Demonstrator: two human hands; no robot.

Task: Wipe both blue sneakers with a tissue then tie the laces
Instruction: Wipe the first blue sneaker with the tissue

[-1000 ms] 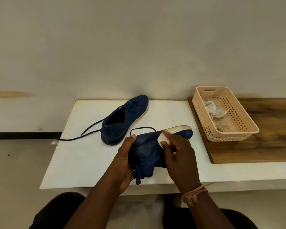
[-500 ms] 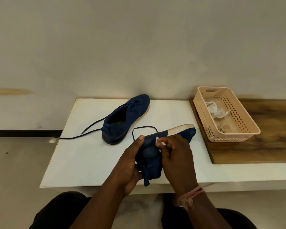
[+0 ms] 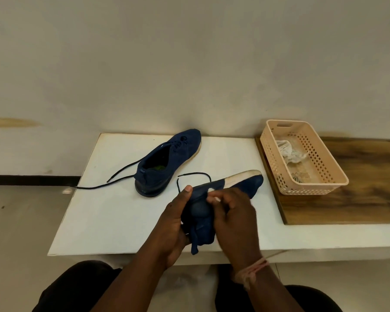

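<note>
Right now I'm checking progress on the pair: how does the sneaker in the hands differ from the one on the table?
The held sneaker is tipped on its side, pale sole showing; the resting sneaker sits upright on the white table. The left hand grips the held sneaker while the right hand presses a tissue to it; nothing touches the resting one. Both are dark blue with untied laces.

Operator: both forearms bare, no sleeves visible. Right wrist carries a pinkish thread wristband (image 3: 252,270) with loose knotted ends. Legs are covered by black trousers (image 3: 77,287).
</note>
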